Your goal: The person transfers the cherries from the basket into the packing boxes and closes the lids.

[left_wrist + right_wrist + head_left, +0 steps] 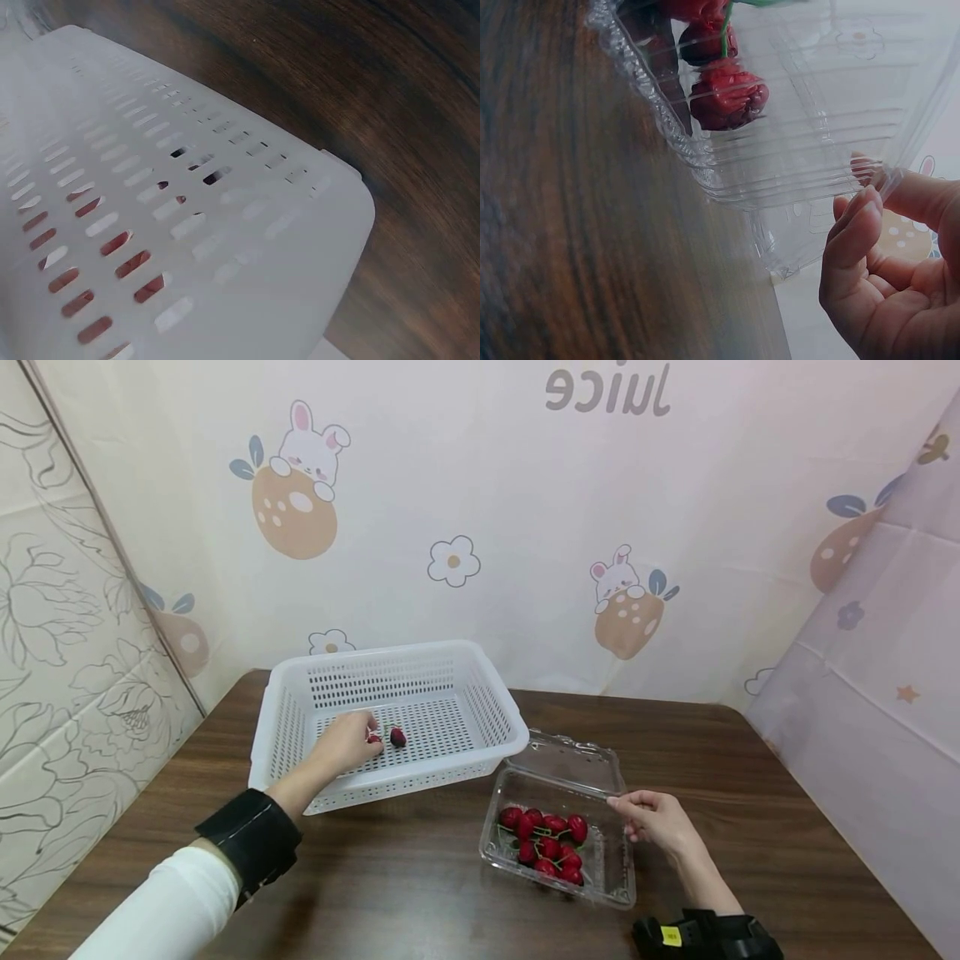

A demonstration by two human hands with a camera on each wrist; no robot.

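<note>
Inside the white slotted basket (486,737), my left hand (347,745) pinches a red cherry (374,739) just above the floor. A second, darker cherry (397,737) lies right beside the fingertips. Through the basket wall's slots, the left wrist view gives only slivers of the left hand (133,264). To the right, my right hand (660,820) grips the rim of a clear plastic clamshell box (617,893) between thumb and fingers. Several red cherries (550,847) with green stems lie in this box. The right wrist view shows the right hand (889,262) at the box's corner.
The box's clear lid (573,760) is folded back behind it, close to the basket's right corner. Both containers stand on a dark brown wooden table (405,893). A printed curtain (525,593) hangs along the table's back edge and sides.
</note>
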